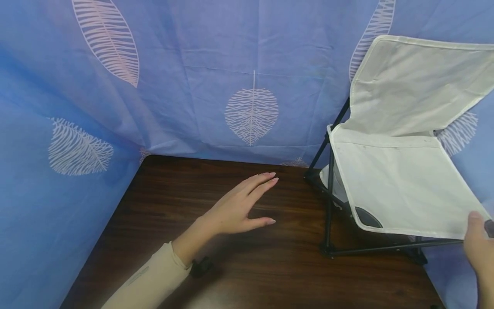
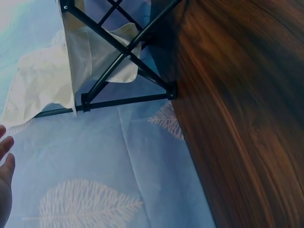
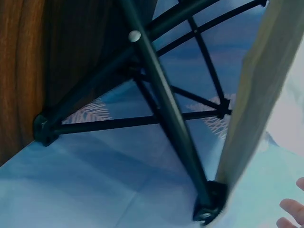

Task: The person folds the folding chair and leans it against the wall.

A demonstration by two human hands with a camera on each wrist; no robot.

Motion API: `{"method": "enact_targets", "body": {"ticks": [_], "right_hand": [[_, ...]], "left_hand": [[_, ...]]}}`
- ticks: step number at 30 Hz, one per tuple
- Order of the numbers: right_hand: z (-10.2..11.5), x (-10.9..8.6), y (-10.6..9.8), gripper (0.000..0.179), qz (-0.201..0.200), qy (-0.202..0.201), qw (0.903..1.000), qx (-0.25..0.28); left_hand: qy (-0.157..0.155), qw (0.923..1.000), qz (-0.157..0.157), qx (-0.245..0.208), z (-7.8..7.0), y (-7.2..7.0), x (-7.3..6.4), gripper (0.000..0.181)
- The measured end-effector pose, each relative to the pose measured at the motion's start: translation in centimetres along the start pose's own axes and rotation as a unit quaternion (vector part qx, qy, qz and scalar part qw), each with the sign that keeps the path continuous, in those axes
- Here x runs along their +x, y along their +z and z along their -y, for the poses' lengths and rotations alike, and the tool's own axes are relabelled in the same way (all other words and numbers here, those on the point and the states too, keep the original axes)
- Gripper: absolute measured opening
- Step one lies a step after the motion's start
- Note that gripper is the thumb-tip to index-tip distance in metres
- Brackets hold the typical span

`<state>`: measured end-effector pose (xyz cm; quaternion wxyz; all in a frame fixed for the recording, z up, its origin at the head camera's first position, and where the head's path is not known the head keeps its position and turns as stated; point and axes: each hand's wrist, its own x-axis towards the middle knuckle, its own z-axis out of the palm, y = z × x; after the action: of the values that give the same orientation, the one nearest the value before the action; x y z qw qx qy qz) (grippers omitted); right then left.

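Observation:
A folding chair [image 1: 390, 184] with off-white fabric and a thin black frame stands unfolded at the right of the brown wooden table [image 1: 162, 206]. My left hand [image 1: 239, 208] is held over the middle of the table, fingers straight and thumb spread, with nothing in it. Its fingers [image 2: 5, 159] just enter the left wrist view. At the right edge of the head view, my right hand [image 1: 478, 249] is by the seat's front corner, partly cut off. Loose fingertips [image 3: 292, 209] appear in the right wrist view, apart from the chair's black leg joint [image 3: 209, 204].
Blue cloth [image 1: 200, 86] with white leaf prints hangs behind the table and at its sides. Crossed black tubes [image 2: 126, 52] brace the chair beneath its seat. A small black item [image 1: 201, 267] shows below the left wrist.

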<state>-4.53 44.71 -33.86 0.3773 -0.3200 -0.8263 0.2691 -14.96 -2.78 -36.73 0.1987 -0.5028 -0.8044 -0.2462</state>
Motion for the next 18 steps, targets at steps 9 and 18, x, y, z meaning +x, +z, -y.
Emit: {"method": "enact_targets", "body": {"ticks": [9, 18], "right_hand": [[-5.9, 2.2, 2.1, 0.070, 0.056, 0.094, 0.9934, -0.035], [-4.4, 0.8, 1.5, 0.054, 0.029, 0.000, 0.9996, -0.004]], "left_hand": [[0.045, 0.9986, 0.023, -0.018, -0.2, 1.6, 1.9, 0.090], [0.057, 0.9967, 0.057, -0.010, -0.8, 2.5, 3.1, 0.089]]}}
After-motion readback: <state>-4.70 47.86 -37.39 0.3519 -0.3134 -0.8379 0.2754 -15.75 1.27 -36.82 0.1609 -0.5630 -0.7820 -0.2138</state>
